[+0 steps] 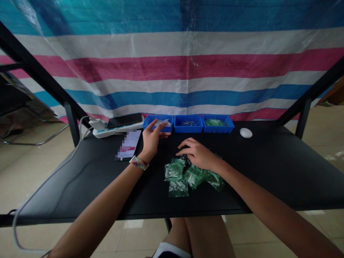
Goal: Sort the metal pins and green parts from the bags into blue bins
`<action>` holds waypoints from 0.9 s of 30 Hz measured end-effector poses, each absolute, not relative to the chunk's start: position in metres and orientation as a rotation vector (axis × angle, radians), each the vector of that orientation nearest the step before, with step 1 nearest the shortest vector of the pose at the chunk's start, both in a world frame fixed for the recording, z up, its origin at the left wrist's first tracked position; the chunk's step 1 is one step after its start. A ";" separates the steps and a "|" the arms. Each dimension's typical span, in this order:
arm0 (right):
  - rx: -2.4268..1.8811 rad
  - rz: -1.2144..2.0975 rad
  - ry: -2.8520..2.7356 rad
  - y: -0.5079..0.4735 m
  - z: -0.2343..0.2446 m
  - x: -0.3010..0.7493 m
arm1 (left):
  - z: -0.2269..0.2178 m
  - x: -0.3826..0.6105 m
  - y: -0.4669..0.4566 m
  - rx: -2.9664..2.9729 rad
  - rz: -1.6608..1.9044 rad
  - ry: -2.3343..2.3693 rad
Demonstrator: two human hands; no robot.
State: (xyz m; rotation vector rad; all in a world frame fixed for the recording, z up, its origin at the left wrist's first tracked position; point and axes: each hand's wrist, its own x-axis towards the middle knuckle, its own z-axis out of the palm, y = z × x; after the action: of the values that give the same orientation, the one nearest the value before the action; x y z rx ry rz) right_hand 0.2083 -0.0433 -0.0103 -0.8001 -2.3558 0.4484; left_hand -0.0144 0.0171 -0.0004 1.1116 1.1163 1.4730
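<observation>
Head view, and both hands are busy around the middle blue bin (188, 129). Left of that bin, the left hand (152, 141) hovers by the near edge of the left blue bin (145, 124), thumb and fingers spread, no grip to be seen. Nearer than the middle bin, the right hand (200, 154) arches, fingers bent but apart, over loose metal pieces (185, 157); whether the tips touch them, I cannot tell.

And the score? Nearer the wearer than the middle bin lies a heap of green packets (176, 172), several looking filled, so I'd call a good share done. Loose pieces beside them suggest more remains, and slender metal parts (189, 123) sit in the middle bin, with green packaging (215, 122) in the right blue bin (220, 129) next door; the final count is anyone's guess.

Now the textures! Crinkled, see-through green film, pale slim rods showing inside; shiny, thin metal; smooth, straight-walled plastic bins; a matte black worktop (268, 172). Well right of the middle bin, a glossy white oval object (245, 133); behind it, a creased, striped woven sheet (188, 68).
</observation>
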 end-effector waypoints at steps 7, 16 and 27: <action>-0.969 0.319 -2.337 -0.039 -0.011 0.212 | 0.001 -0.016 0.017 1.098 1.456 1.026; -1.059 0.364 -2.281 -0.032 -0.016 0.219 | -0.001 -0.017 0.018 1.241 1.452 1.039; -1.078 0.389 -2.145 -0.026 -0.013 0.220 | -0.004 -0.012 0.012 1.511 1.302 1.117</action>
State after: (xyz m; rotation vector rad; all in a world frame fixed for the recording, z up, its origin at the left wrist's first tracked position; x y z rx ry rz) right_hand 0.2201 -0.0255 -0.0127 -1.0780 -2.1455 0.3886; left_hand -0.0122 0.0122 -0.0043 1.5112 1.1174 1.3023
